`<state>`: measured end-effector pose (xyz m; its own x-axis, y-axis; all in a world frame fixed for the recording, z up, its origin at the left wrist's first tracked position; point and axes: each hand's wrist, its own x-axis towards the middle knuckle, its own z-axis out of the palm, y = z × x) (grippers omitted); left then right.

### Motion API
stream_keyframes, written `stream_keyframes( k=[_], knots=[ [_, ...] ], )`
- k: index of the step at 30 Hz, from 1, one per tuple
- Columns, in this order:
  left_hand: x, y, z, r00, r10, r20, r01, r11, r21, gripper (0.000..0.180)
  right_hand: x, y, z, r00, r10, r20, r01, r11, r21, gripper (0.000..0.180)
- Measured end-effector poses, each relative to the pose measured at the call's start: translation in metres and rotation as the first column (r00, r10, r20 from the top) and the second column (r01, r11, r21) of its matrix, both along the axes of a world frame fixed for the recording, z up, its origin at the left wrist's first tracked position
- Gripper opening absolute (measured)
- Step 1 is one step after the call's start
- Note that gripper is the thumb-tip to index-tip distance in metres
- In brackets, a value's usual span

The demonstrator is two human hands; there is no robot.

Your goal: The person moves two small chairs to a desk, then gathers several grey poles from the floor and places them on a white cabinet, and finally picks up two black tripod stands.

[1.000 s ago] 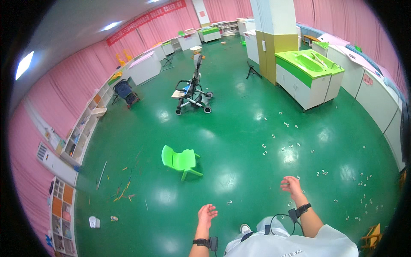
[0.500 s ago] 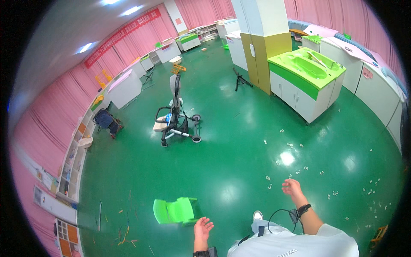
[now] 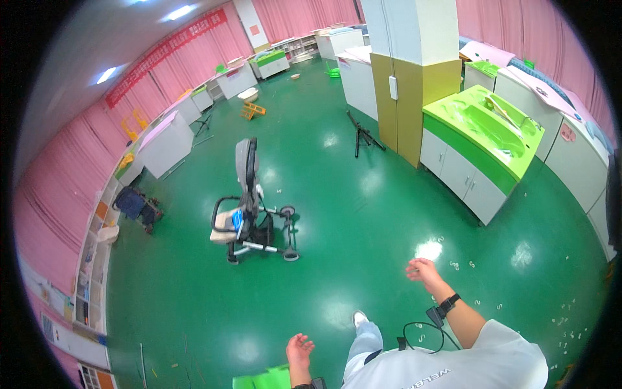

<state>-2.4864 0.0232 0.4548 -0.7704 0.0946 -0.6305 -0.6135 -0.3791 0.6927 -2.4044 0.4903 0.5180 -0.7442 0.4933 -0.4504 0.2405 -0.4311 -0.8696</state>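
My left hand (image 3: 300, 352) hangs at the lower middle, holding nothing, its fingers loosely bent and apart. Beside it, cut off by the lower edge, is a small bright green chair (image 3: 262, 379). My right hand (image 3: 422, 270) is held out over the green floor (image 3: 311, 285), also holding nothing, with relaxed fingers. A dark strap circles the right wrist, and a cable loops from it. Ahead and to the left stands a grey and black stroller (image 3: 246, 165) with a beige seat and something blue on it. Neither hand touches anything.
White S-shaped pieces (image 3: 455, 264) are scattered over the floor at right. A green-topped sink cabinet (image 3: 476, 152) stands beside a square pillar (image 3: 405, 110). A black folded stand (image 3: 363, 135), a dark blue stroller (image 3: 137, 206), an orange stool (image 3: 253, 110) and low shelves (image 3: 97, 272) are farther off.
I have stepped forward. The grey stroller, pillar and sink cabinet appear closer, and the green chair has slid down toward the lower edge. Both hands stay unoccupied.
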Motion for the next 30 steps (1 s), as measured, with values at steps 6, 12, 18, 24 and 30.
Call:
stream_keyframes(
  k=[6,12,18,24,30],
  knots=[
    [-0.229,0.147,0.070,0.970,-0.219,-0.103,0.224,0.974,0.037,0.022,-0.154,0.095,0.030,0.982,-0.186,-0.033,0.185,0.982,-0.039,0.021],
    [-0.422,0.291,0.095,0.897,-0.391,-0.206,0.394,0.919,-0.026,0.023,-0.311,0.180,0.038,0.968,-0.226,-0.113,0.215,0.971,-0.104,0.023],
    [-0.576,0.414,0.074,0.894,-0.383,-0.231,0.386,0.922,-0.033,0.022,-0.494,0.295,0.032,0.971,-0.175,-0.160,0.159,0.981,-0.109,0.024],
    [-0.724,0.482,0.107,0.927,-0.292,-0.236,0.296,0.955,-0.020,0.022,-0.711,0.374,0.085,0.982,-0.034,-0.184,0.011,0.992,-0.123,0.022],
    [-0.887,0.538,0.113,0.961,-0.158,-0.229,0.175,0.983,0.059,0.021,-0.913,0.417,0.092,0.964,0.151,-0.219,-0.168,0.984,-0.062,0.020]
  ],
)
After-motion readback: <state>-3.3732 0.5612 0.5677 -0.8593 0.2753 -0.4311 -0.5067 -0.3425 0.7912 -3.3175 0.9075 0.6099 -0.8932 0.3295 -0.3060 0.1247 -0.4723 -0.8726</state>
